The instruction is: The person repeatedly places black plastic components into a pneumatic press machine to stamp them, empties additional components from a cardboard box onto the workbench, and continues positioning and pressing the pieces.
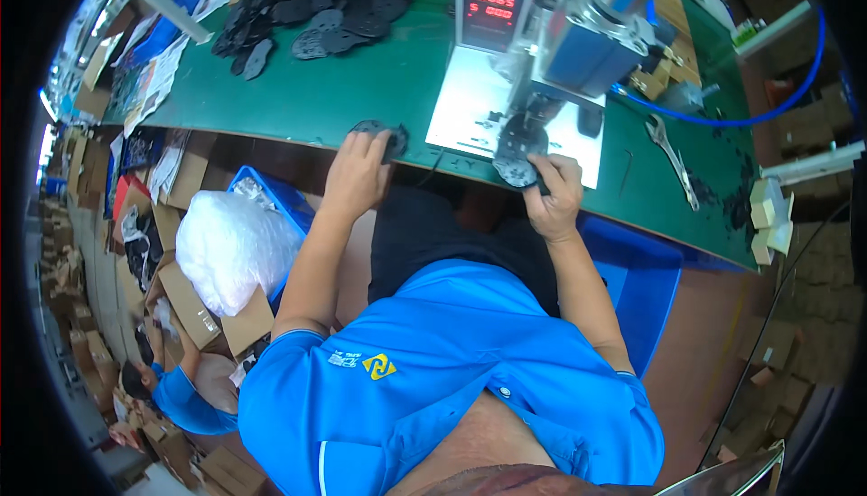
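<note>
My right hand [557, 194] pinches the near end of a black sole-shaped piece [516, 167], whose far end lies under the head of a bench press [587, 54]. That piece rests on the press's white metal base plate [461, 117] and sticks out over its front edge. At the green table's front edge, left of the press, my left hand [359, 173] has its fingers closed on another black sole-shaped piece [395, 142]. My fingers cover part of this one. A large loose pile of similar black pieces [307, 9] lies at the back left of the table.
A counter box with red digits [493, 9] stands on the base plate. Right of the press lie a wrench [673, 162], a hex key [626, 171] and black scraps. A blue air hose [768, 120] curves there. Blue bins [637, 270] sit below; another person [185, 392] works at lower left.
</note>
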### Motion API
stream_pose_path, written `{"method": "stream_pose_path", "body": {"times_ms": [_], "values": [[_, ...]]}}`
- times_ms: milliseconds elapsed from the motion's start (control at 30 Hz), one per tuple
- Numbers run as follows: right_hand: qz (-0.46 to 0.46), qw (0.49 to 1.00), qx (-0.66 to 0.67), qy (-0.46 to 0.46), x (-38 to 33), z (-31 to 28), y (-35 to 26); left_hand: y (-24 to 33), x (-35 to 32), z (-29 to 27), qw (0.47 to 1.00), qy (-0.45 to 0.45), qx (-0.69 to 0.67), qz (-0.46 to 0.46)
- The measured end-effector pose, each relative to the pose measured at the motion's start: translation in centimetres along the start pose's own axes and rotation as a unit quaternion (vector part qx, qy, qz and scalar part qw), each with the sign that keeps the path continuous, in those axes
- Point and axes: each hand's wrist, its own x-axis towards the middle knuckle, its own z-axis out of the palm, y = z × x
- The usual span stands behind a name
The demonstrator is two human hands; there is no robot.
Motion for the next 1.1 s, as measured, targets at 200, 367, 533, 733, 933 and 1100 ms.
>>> {"method": "stream_pose_path", "body": {"times_ms": [200,367,533,733,933,1100], "values": [[-0.004,1.000,0.005,-0.009,0.5,-0.2,-0.1,0.5,0.8,-1.8,0.998,0.030,-0.029,0.040],[0.063,0.995,0.075,0.014,1.4,-1.4,-0.8,5.3,3.6,-3.5,0.983,0.102,-0.143,0.057],[0.133,0.986,0.087,0.046,1.3,-5.3,-2.2,9.8,6.6,-0.7,0.943,0.090,-0.274,0.166],[0.209,0.975,-0.028,0.063,-8.5,-13.5,-2.7,11.8,9.0,3.4,0.944,0.105,-0.224,0.219],[0.506,0.838,-0.201,0.032,-25.8,-19.1,0.3,11.8,8.2,4.4,0.955,0.088,-0.186,0.211],[0.592,0.770,-0.227,-0.074,-37.0,-20.3,2.5,12.1,8.2,4.2,0.958,0.087,-0.178,0.208]]}}
